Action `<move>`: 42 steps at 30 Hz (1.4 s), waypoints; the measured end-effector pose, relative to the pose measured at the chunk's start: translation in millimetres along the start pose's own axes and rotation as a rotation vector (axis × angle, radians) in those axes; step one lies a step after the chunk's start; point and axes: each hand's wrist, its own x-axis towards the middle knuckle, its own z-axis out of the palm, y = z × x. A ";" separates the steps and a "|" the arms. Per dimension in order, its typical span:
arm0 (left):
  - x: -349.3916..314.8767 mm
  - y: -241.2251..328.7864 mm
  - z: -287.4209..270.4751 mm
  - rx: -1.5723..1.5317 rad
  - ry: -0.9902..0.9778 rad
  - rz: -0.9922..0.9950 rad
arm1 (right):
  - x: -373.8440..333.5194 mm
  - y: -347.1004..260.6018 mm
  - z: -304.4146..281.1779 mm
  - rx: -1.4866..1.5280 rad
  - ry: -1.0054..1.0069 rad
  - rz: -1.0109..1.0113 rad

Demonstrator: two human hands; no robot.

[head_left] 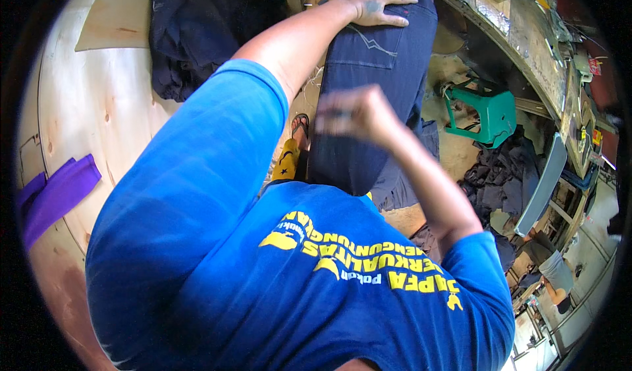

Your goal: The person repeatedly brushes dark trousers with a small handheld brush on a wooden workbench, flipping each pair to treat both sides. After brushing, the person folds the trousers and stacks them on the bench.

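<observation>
A pair of dark navy jeans point(368, 84) lies lengthwise in front of me, with pale zigzag stitching on a back pocket. My left hand point(380, 3) rests flat on its far end, fingers spread, near the pocket. Over the jeans' nearer left edge is my right hand point(359, 115), smeared by motion. Its fingers look bent, but the blur hides whether anything is between them. What supports the jeans is mostly hidden beneath them.
More dark garments point(191, 35) hang over the pale wooden surface point(99, 107) at left, where a purple cloth point(62, 193) also lies. A green plastic stool point(484, 114), a dark cloth heap point(503, 177) and a cluttered wooden bench point(526, 48) are at right. Another person point(556, 272) is farther right.
</observation>
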 end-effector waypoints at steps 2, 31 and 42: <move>-0.8 2.4 -7.5 0.013 -0.002 -0.009 | 9.0 15.7 -8.4 -0.223 0.343 0.025; 43.9 34.8 -9.3 0.012 0.041 -0.662 | -95.6 20.5 18.7 -0.185 0.426 0.165; 51.2 32.9 -9.7 -0.035 0.045 -0.671 | -53.8 51.3 -73.0 -0.077 0.661 0.107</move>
